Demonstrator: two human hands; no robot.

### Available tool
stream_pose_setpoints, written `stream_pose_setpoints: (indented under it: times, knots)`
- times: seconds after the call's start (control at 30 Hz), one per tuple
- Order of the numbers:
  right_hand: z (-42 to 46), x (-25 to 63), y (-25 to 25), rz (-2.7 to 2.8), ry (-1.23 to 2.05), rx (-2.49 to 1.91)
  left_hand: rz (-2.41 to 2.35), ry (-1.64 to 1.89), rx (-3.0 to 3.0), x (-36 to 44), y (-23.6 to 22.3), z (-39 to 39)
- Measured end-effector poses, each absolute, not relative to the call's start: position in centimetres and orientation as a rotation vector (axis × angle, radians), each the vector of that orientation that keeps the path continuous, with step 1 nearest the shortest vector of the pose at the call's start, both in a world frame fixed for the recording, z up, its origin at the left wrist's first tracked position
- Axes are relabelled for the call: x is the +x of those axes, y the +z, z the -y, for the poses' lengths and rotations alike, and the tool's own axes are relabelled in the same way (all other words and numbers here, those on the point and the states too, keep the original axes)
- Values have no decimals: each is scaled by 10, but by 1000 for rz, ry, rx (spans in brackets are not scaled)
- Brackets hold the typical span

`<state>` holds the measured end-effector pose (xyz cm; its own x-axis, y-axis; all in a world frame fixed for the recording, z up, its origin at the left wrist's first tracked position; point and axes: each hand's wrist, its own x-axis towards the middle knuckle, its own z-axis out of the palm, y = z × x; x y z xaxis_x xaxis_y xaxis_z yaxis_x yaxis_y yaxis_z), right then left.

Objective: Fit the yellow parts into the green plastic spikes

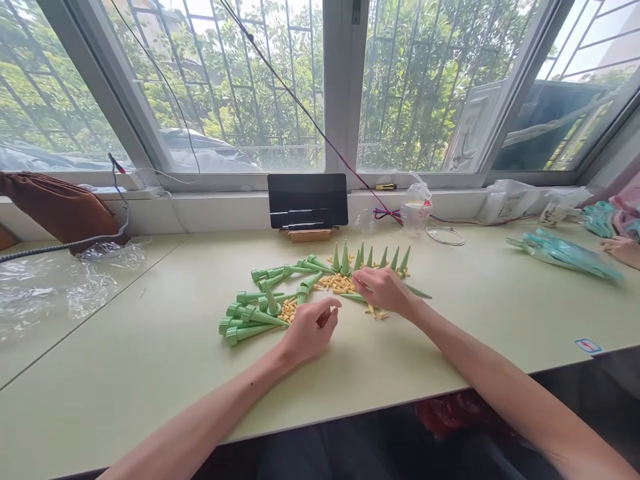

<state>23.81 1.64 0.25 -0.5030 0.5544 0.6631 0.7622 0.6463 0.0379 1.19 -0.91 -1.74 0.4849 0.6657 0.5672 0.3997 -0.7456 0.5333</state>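
Note:
My left hand [311,327] rests near the table's middle, its index finger stretched out and a gap between finger and thumb; nothing shows in it. Beside it lie several green plastic spikes [250,313] with ridged caps, some among small yellow pegs [289,309]. My right hand [384,289] reaches over the larger heap of yellow pegs [337,283], its fingers drawn together and pointing down. Whatever its fingertips hold, if anything, is hidden. Behind it stands a row of upright green cones [370,258]. A loose green cone [418,292] lies right of that hand.
A black tablet [308,200] leans on a stand at the back. A brown pouch [65,207] and clear plastic wrap [95,273] are at the left. Teal packages [565,253] lie at the right, near another person's hand [623,250]. A coiled white cable [445,235] lies behind.

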Motion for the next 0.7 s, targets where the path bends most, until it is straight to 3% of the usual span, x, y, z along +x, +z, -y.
stream_pose_setpoints:
  times: [0.33,0.7]
  knots:
    - [-21,252,5,2201,-342,-1345,-836,1136,2528,13,-19,13]
    - [-25,274,16,2208,-391,-1616,-304,1005,3126,24,-25,20]
